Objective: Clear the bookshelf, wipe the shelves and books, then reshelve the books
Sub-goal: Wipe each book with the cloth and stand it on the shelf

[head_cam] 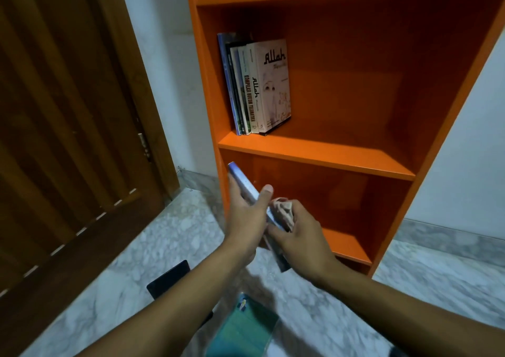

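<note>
Left hand (246,212) grips a thin book (247,190) before the bookshelf's (314,153) lower-left corner; right hand (295,231), apparently clutching a cloth (284,210), wipes it; hard rubbing could slip the book onto the floor (164,236).

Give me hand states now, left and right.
Left hand: closed on the blue book, holding it edge-up.
Right hand: closed on a bunched cloth, pressed against that book.

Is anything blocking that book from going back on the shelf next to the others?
Nothing visible. The middle shelf is bare to the right of the standing books, and the held book has open air between.
</note>
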